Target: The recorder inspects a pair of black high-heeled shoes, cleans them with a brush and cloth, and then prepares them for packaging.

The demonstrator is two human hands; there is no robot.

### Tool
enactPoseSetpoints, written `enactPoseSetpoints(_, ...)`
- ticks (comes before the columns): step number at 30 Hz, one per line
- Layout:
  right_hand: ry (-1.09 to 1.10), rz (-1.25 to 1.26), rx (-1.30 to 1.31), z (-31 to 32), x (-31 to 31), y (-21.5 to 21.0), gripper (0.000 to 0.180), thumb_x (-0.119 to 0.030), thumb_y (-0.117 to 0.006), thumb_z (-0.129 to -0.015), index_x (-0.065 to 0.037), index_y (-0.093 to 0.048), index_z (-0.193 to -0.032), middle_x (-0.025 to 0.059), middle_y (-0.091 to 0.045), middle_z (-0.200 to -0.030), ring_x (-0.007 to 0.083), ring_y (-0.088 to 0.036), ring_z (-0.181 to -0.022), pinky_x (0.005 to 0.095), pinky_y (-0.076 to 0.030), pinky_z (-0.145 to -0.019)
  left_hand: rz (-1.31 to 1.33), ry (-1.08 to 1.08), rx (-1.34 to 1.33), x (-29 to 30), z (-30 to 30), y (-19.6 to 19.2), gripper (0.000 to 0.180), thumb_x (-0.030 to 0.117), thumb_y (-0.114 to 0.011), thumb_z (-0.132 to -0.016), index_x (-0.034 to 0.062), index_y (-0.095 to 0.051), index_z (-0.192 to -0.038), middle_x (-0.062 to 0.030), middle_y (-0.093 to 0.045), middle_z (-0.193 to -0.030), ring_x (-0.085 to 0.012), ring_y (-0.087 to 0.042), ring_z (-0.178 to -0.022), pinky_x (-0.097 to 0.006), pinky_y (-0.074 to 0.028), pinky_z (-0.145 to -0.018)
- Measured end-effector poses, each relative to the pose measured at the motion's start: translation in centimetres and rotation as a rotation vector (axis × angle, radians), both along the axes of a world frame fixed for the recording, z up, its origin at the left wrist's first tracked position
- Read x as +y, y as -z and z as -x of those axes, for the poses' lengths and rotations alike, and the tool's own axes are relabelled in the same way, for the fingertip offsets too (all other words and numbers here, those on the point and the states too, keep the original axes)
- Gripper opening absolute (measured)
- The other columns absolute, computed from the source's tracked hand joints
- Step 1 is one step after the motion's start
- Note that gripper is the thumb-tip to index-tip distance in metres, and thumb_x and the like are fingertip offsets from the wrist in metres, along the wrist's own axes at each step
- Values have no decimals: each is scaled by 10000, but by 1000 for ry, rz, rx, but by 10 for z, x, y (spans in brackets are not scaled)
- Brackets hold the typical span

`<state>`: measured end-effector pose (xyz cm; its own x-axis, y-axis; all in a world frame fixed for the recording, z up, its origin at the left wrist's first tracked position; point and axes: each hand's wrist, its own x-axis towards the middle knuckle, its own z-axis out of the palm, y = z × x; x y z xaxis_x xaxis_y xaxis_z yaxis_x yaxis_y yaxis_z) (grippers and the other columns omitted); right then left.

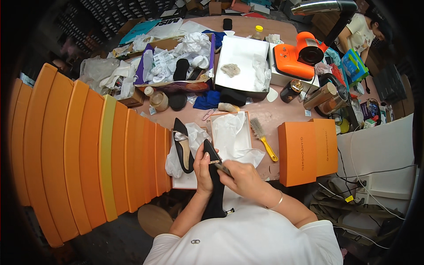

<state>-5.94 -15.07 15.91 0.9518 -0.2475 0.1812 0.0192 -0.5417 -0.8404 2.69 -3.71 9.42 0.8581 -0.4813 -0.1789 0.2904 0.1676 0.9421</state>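
My left hand (204, 176) grips a black pointed-toe high-heeled shoe (216, 190), its toe pointing away from me and its heel close to my shirt. A glittering ornament (214, 162) crosses its front. Pinched in my right hand (245, 179) is a small dark flat object (224, 170), held against the shoe beside that ornament; its exact kind is hidden by my fingers. Left of my hands, the matching black shoe (186, 152) lies with white paper in its toe, over an open box with white tissue paper (198, 134). More tissue (229, 132) fills the box part ahead.
A yellow-handled brush (269, 148) lies right of the tissue. Orange shoeboxes (298, 152) stand at right; a tall row of orange boxes (95, 150) lines the left. Further back are a purple-edged carton (212, 48), a white tray (240, 51), a jar (291, 90) and an orange machine (293, 59).
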Motion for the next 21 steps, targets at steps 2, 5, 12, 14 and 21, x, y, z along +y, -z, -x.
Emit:
enactPoseSetpoints(2, -6, -19, 23, 22, 10, 13, 133, -89, -664, -814, 0, -566, -813, 169, -611, -708, 345, -615, -594, 381, -500, -552, 39, 9, 50, -1, -4, 4, 537, 323, -401, -931, -43, -429, -1322, -108, -597, -1009, -145, -562, -863, -276, -466, -800)
enactPoseSetpoints(5, 39, -31, 16, -6, -3, -4, 127, -88, -668, -810, -1, -577, -826, 170, -614, -711, 339, -619, -592, 387, -501, -555, 31, 1, 39, -4, 3, 1, 527, 312, -388, -929, -39, -419, -1322, -112, -594, -997, -159, -574, -842, -291, -484, -789)
enactPoseSetpoints(12, -22, -62, 53, 8, -3, -1, 149, -101, -671, -822, 9, -572, -813, 175, -597, -685, 344, -609, -581, 400, -474, -536, 74, -6, 76, -3, -6, 0, 574, 313, -451, -910, -47, -405, -1355, -117, -592, -1032, -154, -574, -867, -276, -477, -795)
enactPoseSetpoints(14, 36, -55, 1, -11, -10, 0, 152, -100, -674, -826, 14, -575, -810, 173, -575, -664, 327, -596, -566, 390, -463, -528, 28, 22, 28, -6, -6, -7, 575, 311, -448, -908, -45, -404, -1357, -119, -590, -1028, -150, -576, -854, -278, -485, -781)
enactPoseSetpoints(21, 160, -43, -127, -11, -41, -6, 175, -90, -696, -823, 5, -580, -913, 118, -571, -776, 241, -580, -613, 340, -449, -534, 180, 6, 79, -6, -6, 2, 569, 319, -412, -929, -55, -388, -1357, -134, -589, -1033, -158, -581, -810, -277, -497, -717)
